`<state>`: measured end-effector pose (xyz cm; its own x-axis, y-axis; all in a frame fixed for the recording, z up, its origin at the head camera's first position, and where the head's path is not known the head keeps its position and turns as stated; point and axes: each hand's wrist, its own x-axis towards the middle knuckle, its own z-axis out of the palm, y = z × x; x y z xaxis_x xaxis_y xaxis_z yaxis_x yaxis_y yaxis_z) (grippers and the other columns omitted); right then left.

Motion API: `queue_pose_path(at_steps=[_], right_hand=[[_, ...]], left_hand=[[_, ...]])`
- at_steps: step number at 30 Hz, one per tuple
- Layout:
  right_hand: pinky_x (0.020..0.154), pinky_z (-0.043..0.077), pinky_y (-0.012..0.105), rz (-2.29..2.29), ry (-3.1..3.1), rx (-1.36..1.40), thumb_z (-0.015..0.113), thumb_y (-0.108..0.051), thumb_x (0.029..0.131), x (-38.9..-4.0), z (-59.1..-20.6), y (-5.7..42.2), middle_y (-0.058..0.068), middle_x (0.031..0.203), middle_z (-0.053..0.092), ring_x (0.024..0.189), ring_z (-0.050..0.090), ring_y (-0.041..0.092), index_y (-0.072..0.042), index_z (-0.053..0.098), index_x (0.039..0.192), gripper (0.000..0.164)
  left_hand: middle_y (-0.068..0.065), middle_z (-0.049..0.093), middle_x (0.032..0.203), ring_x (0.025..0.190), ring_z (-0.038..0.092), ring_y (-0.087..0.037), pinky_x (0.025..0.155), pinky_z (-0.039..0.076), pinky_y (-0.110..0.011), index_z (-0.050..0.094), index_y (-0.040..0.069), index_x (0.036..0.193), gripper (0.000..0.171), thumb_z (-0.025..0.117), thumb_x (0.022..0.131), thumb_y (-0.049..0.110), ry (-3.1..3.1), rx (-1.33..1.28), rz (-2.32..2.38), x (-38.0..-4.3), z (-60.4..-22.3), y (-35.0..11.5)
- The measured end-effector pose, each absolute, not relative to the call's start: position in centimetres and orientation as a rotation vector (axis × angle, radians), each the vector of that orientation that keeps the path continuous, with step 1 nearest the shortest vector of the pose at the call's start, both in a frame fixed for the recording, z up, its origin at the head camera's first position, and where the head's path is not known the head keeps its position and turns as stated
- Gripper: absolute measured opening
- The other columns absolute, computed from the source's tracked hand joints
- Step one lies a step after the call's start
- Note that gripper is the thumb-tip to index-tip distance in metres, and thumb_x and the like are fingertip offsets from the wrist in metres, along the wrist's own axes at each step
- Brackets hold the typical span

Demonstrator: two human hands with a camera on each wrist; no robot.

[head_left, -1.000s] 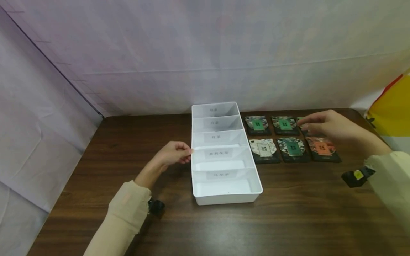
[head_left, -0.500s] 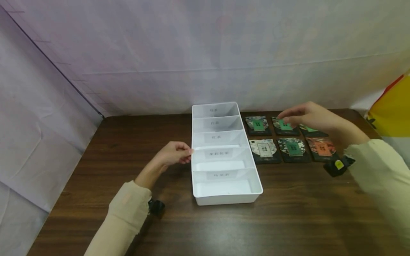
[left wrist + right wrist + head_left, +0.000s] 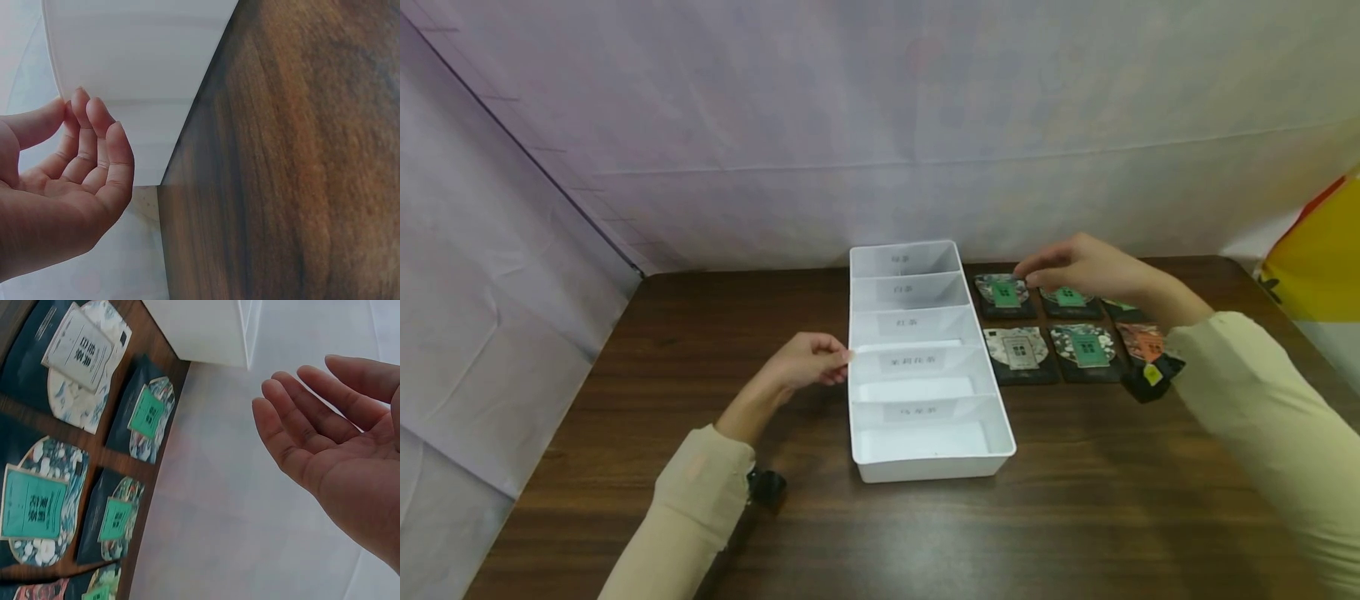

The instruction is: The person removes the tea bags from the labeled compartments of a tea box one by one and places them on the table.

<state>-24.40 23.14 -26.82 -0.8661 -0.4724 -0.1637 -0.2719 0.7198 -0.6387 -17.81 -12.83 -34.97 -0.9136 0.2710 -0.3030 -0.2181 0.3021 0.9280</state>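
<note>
A long white divided box (image 3: pixel 934 469) stands on the table, its compartments bearing printed labels. My left hand (image 3: pixel 805 360) pinches the box's left rim between thumb and forefinger, as the left wrist view confirms, with the other fingers (image 3: pixel 119 150) loosely bent. Over the back row of flat tea sachets hovers my right hand (image 3: pixel 1086 268), fingers relaxed and holding nothing. Its fingertips are nearest the back left green-labelled sachet (image 3: pixel 1004 293) and its neighbour (image 3: pixel 1067 302). In front lie a white-labelled sachet (image 3: pixel 1019 353), a green-labelled one (image 3: pixel 1085 347) and an orange-labelled one (image 3: pixel 1138 340), partly covered.
A third back-row sachet (image 3: pixel 1123 312) is partly hidden by my right arm. Pale cloth (image 3: pixel 775 167) hangs behind the brown wooden table (image 3: pixel 760 542) and at its left. Yellow cloth (image 3: pixel 1318 258) hangs at the right edge.
My right hand has moved left over the back row, from the right-hand sachet towards the left-hand one. The left hand and the box have stayed in place.
</note>
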Motion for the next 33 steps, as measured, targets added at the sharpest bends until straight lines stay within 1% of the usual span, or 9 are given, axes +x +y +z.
queue_pose_path(at_steps=[6, 10, 13, 15, 19, 21, 23, 27, 33], right_hand=[[0.083, 0.046, 0.045, -0.911, 2.599, -0.636, 0.052, -0.020, 0.094, -24.8, -27.2, 21.9, 0.017, 0.118, 0.057, 0.097, 0.059, 0.027, -0.003, 0.059, 0.117, 0.030], [0.072, 0.047, 0.038, -0.884, 2.613, -0.654, 0.052, -0.019, 0.094, -25.0, -27.4, 21.1, 0.013, 0.108, 0.062, 0.084, 0.059, 0.021, -0.005, 0.061, 0.116, 0.028], [0.066, 0.046, 0.035, -0.892, 2.601, -0.655, 0.052, -0.019, 0.094, -25.0, -27.5, 20.4, 0.011, 0.103, 0.062, 0.079, 0.056, 0.020, -0.004, 0.061, 0.115, 0.028], [0.062, 0.044, 0.034, -0.907, 2.590, -0.651, 0.052, -0.017, 0.094, -25.0, -27.6, 20.0, 0.012, 0.097, 0.062, 0.075, 0.054, 0.021, -0.003, 0.061, 0.115, 0.027], [0.060, 0.044, 0.035, -0.935, 2.596, -0.639, 0.051, -0.015, 0.094, -25.1, -27.8, 19.2, 0.012, 0.093, 0.062, 0.074, 0.053, 0.022, -0.003, 0.061, 0.115, 0.026], [0.063, 0.046, 0.038, -0.942, 2.602, -0.651, 0.051, -0.014, 0.093, -25.2, -28.1, 18.9, 0.013, 0.099, 0.062, 0.078, 0.056, 0.023, -0.002, 0.062, 0.114, 0.026], [0.071, 0.048, 0.041, -0.951, 2.592, -0.675, 0.052, -0.013, 0.093, -25.2, -28.3, 18.5, 0.016, 0.108, 0.061, 0.088, 0.058, 0.026, -0.001, 0.062, 0.113, 0.025], [0.085, 0.044, 0.048, -0.949, 2.565, -0.741, 0.052, -0.011, 0.093, -25.3, -28.7, 17.9, 0.018, 0.118, 0.057, 0.106, 0.054, 0.031, 0.000, 0.062, 0.113, 0.025], [0.089, 0.041, 0.049, -0.966, 2.544, -0.773, 0.053, -0.005, 0.091, -25.5, -29.4, 16.8, 0.019, 0.117, 0.057, 0.110, 0.050, 0.033, 0.003, 0.062, 0.111, 0.023]], left_hand=[[-0.004, 0.057, 0.066, 0.060, 0.055, -0.011, 0.068, 0.051, -0.033, 0.055, -0.008, 0.088, 0.012, 0.054, 0.091, 0.003, 2.165, 0.047, 1.652, -17.8, -35.1, -12.8], [-0.004, 0.057, 0.067, 0.060, 0.055, -0.010, 0.067, 0.051, -0.032, 0.055, -0.009, 0.088, 0.012, 0.054, 0.091, 0.003, 2.170, 0.051, 1.650, -17.9, -35.1, -12.8], [-0.004, 0.057, 0.067, 0.060, 0.055, -0.010, 0.068, 0.051, -0.032, 0.055, -0.009, 0.089, 0.012, 0.054, 0.091, 0.003, 2.166, 0.044, 1.653, -17.9, -35.2, -12.7], [-0.004, 0.056, 0.067, 0.060, 0.055, -0.010, 0.068, 0.051, -0.032, 0.055, -0.008, 0.089, 0.012, 0.054, 0.091, 0.003, 2.166, 0.044, 1.651, -17.9, -35.2, -12.7], [-0.004, 0.056, 0.066, 0.060, 0.055, -0.011, 0.067, 0.051, -0.031, 0.056, -0.008, 0.088, 0.012, 0.054, 0.091, 0.004, 2.167, 0.044, 1.651, -17.9, -35.1, -12.7], [-0.004, 0.056, 0.066, 0.060, 0.055, -0.011, 0.067, 0.051, -0.031, 0.056, -0.008, 0.088, 0.012, 0.054, 0.091, 0.004, 2.169, 0.043, 1.648, -17.9, -35.1, -12.7], [-0.004, 0.056, 0.066, 0.061, 0.055, -0.011, 0.067, 0.051, -0.031, 0.056, -0.008, 0.088, 0.012, 0.054, 0.091, 0.004, 2.170, 0.039, 1.645, -18.0, -35.0, -12.7], [-0.003, 0.056, 0.066, 0.060, 0.055, -0.011, 0.066, 0.051, -0.031, 0.055, -0.007, 0.087, 0.012, 0.055, 0.091, 0.004, 2.167, 0.043, 1.645, -18.0, -35.1, -12.7], [-0.003, 0.056, 0.065, 0.059, 0.054, -0.010, 0.064, 0.051, -0.029, 0.055, -0.008, 0.087, 0.012, 0.054, 0.091, 0.004, 2.161, 0.046, 1.652, -18.0, -35.1, -12.8]])
